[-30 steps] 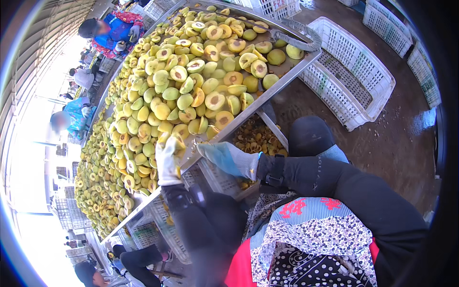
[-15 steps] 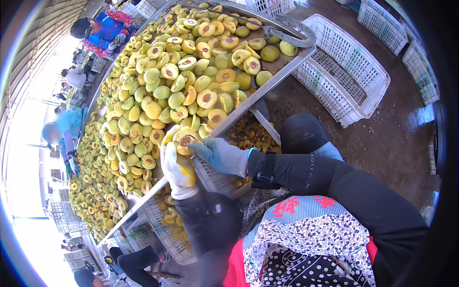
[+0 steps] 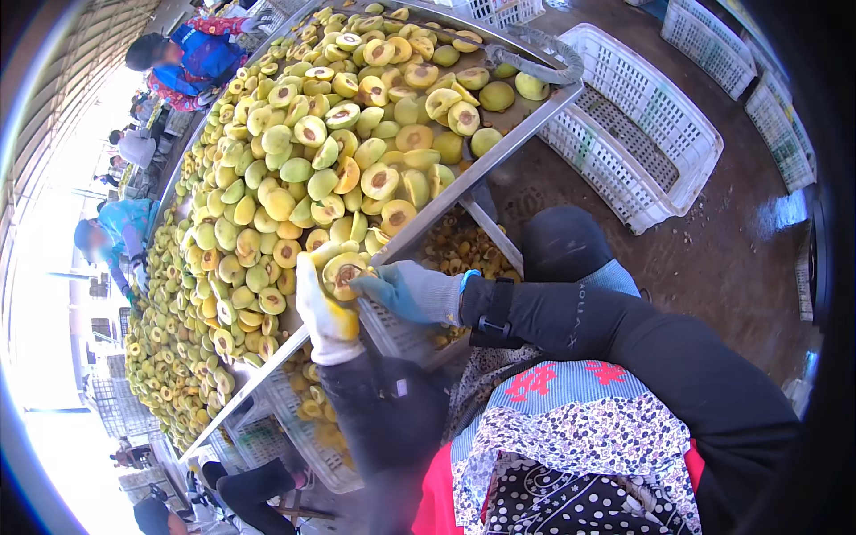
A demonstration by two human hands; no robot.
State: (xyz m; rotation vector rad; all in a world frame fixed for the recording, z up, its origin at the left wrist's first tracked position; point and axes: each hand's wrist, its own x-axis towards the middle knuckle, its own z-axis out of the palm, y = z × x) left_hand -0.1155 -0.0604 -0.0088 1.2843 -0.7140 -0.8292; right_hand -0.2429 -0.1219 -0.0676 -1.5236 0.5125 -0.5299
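Observation:
My left hand (image 3: pixel 323 308), in a white and yellow glove, is closed on a halved yellow-green fruit (image 3: pixel 343 270) with its brown pit showing, just at the near edge of the long metal sorting table (image 3: pixel 499 147). My right hand (image 3: pixel 403 290), in a blue-grey glove with a black sleeve, reaches across and presses its fingertips against the same fruit's cut face. Whether it holds a tool is not visible. The table is heaped with halved and whole fruit (image 3: pixel 303 169).
White plastic crates (image 3: pixel 651 134) stand on the brown floor to the right. Below the table edge a crate holding pits (image 3: pixel 459 254) and another holding fruit pieces (image 3: pixel 312 406) sit by my knees. Other people (image 3: pixel 183 58) work along the table's far side.
My hands and the fruit have drawn back from over the pile to the table's near edge. The right hand has closed in on the fruit's cut face.

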